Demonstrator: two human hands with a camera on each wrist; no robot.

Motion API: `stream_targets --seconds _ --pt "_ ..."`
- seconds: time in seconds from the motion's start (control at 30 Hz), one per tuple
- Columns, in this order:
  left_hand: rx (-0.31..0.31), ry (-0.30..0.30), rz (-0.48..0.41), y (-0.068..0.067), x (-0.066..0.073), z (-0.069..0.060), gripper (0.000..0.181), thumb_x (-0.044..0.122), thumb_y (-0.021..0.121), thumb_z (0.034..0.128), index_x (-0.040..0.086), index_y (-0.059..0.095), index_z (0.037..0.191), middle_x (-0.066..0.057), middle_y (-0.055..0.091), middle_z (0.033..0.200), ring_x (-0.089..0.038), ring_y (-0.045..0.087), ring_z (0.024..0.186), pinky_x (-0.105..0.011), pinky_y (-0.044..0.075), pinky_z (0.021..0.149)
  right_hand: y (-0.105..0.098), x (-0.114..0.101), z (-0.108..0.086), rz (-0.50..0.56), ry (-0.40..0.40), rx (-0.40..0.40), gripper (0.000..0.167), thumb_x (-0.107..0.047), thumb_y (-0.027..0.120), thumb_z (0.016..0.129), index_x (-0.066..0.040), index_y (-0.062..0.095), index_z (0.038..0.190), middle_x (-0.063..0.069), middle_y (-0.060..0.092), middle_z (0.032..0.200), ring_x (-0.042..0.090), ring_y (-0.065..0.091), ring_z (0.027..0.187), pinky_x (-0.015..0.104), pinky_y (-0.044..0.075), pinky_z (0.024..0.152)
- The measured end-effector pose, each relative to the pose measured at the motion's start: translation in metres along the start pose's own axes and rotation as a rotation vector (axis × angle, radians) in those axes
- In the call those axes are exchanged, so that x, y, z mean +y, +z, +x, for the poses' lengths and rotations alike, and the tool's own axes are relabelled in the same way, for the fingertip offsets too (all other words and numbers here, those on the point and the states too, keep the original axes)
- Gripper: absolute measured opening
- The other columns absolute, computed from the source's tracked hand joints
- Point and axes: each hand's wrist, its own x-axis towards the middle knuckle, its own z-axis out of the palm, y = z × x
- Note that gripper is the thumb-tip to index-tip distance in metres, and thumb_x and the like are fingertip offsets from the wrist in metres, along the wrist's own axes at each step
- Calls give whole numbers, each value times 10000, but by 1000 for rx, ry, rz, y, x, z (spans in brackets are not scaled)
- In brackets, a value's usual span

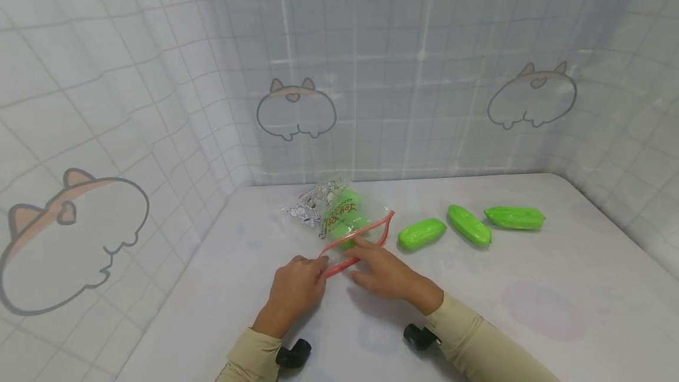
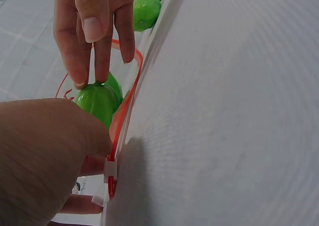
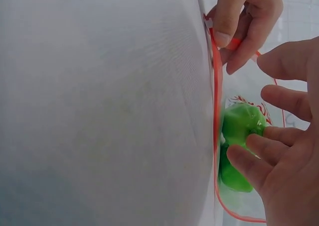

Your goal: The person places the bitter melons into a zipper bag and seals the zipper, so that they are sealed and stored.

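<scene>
A clear zip bag (image 1: 305,226) with a red zip edge and printed drawings lies on the table, its mouth spread toward me. My left hand (image 1: 298,286) pinches the left end of the red edge, by the white slider (image 2: 110,170). At the mouth is my right hand (image 1: 384,270), fingers extended, the fingertips touching one of the glossy green cucumber-like pieces (image 3: 243,121) in the bag. A second green piece (image 3: 234,173) lies against it inside. How far the right fingertips reach into the bag is partly hidden.
To the right of the bag lie three more green pieces: one nearest the bag (image 1: 421,234), a slanted one (image 1: 469,226) and a far right one (image 1: 514,217). White tile-patterned curtains (image 1: 408,105) rise behind and beside the white table (image 1: 477,311).
</scene>
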Motion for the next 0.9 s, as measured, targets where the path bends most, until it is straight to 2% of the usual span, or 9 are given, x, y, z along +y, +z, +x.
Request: stream_targets --seconds 0.2,0.37,0.53,0.67,0.9 --pt "36 23 -8 -1 0 0 141 115 718 824 140 750 959 -11 706 737 -240 637 675 -377 448 437 0 1 1 -23 0 -28 410 -169 662 948 -56 618 1339 121 433 1519 263 387 1422 456 391 1081" --pt "24 19 -14 -1 1 1 148 129 727 832 143 755 977 -4 716 762 -232 639 688 -364 458 449 -2 2 0 -20 5 -14 417 -125 656 943 -41 613 1349 129 474 1488 281 436 1387 466 405 1066" --pt "19 19 -15 -2 0 2 170 135 736 835 151 762 1002 6 736 812 -224 643 703 -361 476 465 -13 1 -7 60 22 47 322 -90 637 951 -34 663 1267 141 581 1388 294 530 1303 497 456 1009" --pt "15 9 -22 -2 0 3 192 131 722 840 145 771 1025 3 745 840 -216 646 715 -359 485 477 -23 1 -14 131 51 73 288 -90 628 962 -38 668 1243 110 662 1251 251 633 1138 466 528 906" --pt "-7 -4 -17 -4 2 1 187 139 725 847 137 771 1028 4 740 823 -205 640 708 -338 488 485 -37 8 -23 162 120 108 287 -145 643 976 -56 683 1246 60 699 1173 160 646 1045 385 532 878"
